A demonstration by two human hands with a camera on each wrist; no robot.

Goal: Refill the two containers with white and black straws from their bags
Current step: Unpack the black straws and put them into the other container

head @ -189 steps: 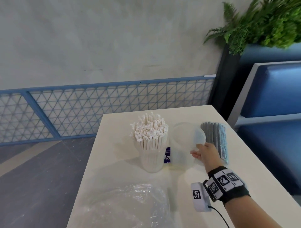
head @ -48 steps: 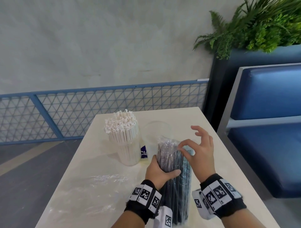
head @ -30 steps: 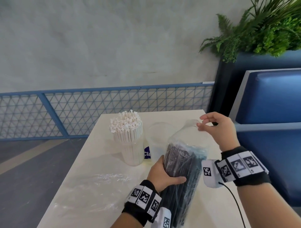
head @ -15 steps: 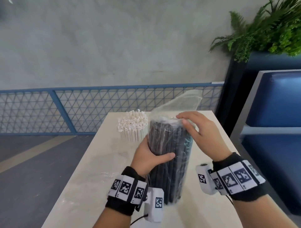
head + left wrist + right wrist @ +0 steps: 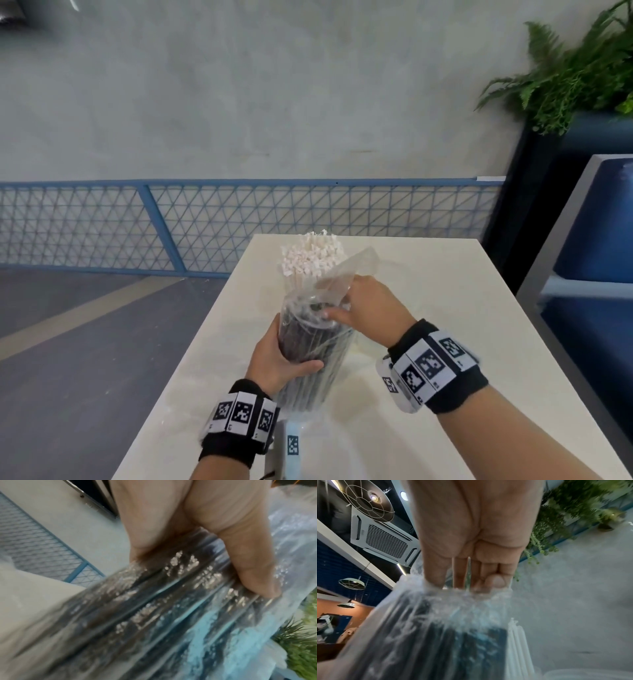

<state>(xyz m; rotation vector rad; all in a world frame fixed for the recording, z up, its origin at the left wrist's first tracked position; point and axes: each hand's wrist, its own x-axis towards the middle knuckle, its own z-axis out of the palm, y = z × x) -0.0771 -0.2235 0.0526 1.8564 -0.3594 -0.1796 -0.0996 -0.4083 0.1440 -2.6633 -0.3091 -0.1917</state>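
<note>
A clear plastic bag of black straws [image 5: 313,349] stands upright on the table, close in front of me. My left hand [image 5: 282,359] grips its middle, with the thumb [image 5: 243,563] pressed across the plastic. My right hand [image 5: 364,305] is at the bag's open top, fingers and thumb closed on the plastic mouth [image 5: 457,592]; the fingertips are hidden in the film. Behind the bag stands a container packed with white straws [image 5: 310,257], also seen beside the bag [image 5: 518,645]. The bag hides the second container from the head view.
The cream table [image 5: 431,308] runs away from me to a blue mesh railing [image 5: 239,222] and a grey wall. A blue upholstered seat [image 5: 603,240] flanks the right edge, and a green plant [image 5: 575,75] sits above it.
The bag of black straws has come down from mid-air towards the table. My right hand moved from its side onto the open top, and the loose plastic flap folded over.
</note>
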